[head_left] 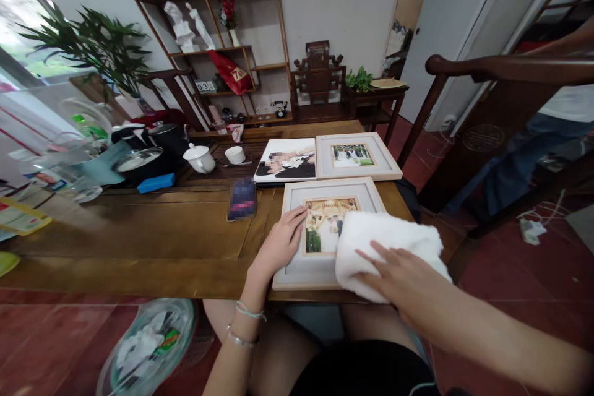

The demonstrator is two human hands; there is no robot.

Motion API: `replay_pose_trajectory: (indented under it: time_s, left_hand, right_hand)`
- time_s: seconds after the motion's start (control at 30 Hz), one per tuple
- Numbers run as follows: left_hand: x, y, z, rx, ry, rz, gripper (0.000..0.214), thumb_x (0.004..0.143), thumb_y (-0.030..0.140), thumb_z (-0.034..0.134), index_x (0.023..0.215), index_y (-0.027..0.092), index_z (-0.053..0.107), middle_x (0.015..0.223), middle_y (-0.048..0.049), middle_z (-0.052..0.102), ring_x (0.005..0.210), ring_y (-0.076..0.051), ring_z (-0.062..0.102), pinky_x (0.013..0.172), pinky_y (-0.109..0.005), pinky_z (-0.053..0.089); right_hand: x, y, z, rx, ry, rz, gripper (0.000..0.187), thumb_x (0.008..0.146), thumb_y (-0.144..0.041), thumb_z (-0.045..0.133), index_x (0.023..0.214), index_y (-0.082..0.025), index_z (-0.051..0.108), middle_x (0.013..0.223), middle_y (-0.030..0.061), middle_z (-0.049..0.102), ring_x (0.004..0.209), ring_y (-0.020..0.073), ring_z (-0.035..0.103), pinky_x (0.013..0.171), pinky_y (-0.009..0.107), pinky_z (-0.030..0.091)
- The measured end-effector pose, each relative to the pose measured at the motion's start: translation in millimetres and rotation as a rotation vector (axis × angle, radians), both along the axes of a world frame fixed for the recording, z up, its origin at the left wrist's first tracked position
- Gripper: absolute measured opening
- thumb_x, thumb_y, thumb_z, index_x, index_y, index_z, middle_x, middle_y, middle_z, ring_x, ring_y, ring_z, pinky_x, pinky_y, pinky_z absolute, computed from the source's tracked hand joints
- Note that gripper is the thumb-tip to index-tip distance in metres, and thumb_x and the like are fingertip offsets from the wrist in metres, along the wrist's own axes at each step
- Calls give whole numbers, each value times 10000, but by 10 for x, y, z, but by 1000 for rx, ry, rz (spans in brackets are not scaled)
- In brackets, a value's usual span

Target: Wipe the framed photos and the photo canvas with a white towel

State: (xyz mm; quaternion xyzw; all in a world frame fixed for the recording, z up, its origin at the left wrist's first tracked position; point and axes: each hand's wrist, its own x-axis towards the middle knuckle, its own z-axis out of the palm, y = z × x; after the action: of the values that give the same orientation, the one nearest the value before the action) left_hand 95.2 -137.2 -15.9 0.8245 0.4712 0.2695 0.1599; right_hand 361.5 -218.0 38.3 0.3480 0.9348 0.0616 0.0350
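A light wooden picture frame (325, 284) with a pale mat and a small photo in its middle lies flat at the table's near edge. On its left side rests my left hand (284, 238), fingers stretched out flat beside the photo. A folded white towel (408, 232) covers the frame's right part and hangs past its edge. My right hand (394, 269) lies on the towel with its fingers spread, pressing it against the frame. Behind stand a second wooden picture frame (392, 167) and a white photo panel (264, 164), both lying flat and side by side.
Left of the frame is a dark phone-like object (242, 199), partly pixelated. Farther left are a blue box (156, 183), a lidded white cup (199, 159), a small white bowl (235, 154) and a black kettle (167, 139). A waste bin (185, 322) stands below the table; a wooden chair (501, 71) is at right.
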Motion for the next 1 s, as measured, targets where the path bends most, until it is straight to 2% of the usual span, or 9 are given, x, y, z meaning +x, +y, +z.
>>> replay_pose_trajectory:
  time_s: [0.1,0.17,0.4,0.5,0.57,0.67,0.83,0.9,1.0]
  left_hand:
    - [-7,2,-10,14,5,-12,388,965,219,359,1315,193,522,1408,-74,497,1330,-207,428,1138,-431,349]
    - [-13,3,-11,27,6,-24,388,963,215,360,1317,200,520,1405,-71,501,1332,-207,427,1139,-431,348]
    - [-11,-1,14,18,10,-24,382,966,213,358,1305,189,531,1401,-79,504,1327,-206,433,1138,-422,351]
    - [-5,-9,27,6,12,-13,377,967,214,359,1299,190,537,1400,-80,506,1325,-208,436,1132,-427,357]
    - [-4,-12,27,5,9,-10,372,967,213,359,1289,189,544,1402,-79,503,1325,-207,437,1130,-427,360]
    - [-7,-10,15,16,1,-9,370,968,212,357,1285,184,546,1403,-83,502,1326,-206,435,1134,-429,354]
    - [-14,3,-8,24,6,-17,377,965,211,362,1300,188,534,1395,-83,510,1324,-211,437,1134,-432,355]
    - [-15,9,-15,29,6,-19,378,964,211,363,1300,186,536,1393,-83,512,1320,-210,442,1133,-423,360]
    - [-17,14,-19,40,-3,-20,376,964,215,364,1296,193,540,1391,-83,514,1310,-209,454,1130,-429,363]
  right_hand:
    - [-56,-161,27,-40,29,6,723,591,-34,586,1267,-291,568,1344,115,556,1180,381,532,826,466,505]
    - [-46,-64,8,-58,57,-27,734,597,-13,556,1279,-285,556,1360,97,546,1244,360,481,907,483,465]
    - [43,961,-128,137,78,-124,679,652,27,490,1282,-216,560,1445,95,454,1358,330,334,1064,545,280]
    - [-3,1159,-146,186,78,-96,661,673,30,478,1283,-211,559,1453,99,443,1369,322,313,1070,549,269]
    - [-70,1055,-130,125,74,-90,664,678,31,478,1296,-200,554,1453,114,439,1361,335,325,1061,547,293]
    - [-179,603,-55,-64,62,-58,676,668,13,499,1308,-198,550,1451,140,433,1340,372,352,1047,576,315]
    - [-206,-85,83,-300,173,108,761,624,4,487,1320,-301,523,1512,42,354,1377,321,306,1061,523,349]
    - [-151,-67,55,-290,217,103,777,610,18,455,1305,-320,529,1502,8,375,1386,268,301,1082,486,337]
    - [-35,276,-64,-155,247,30,758,582,35,448,1252,-295,576,1474,13,421,1389,243,296,1118,486,265]
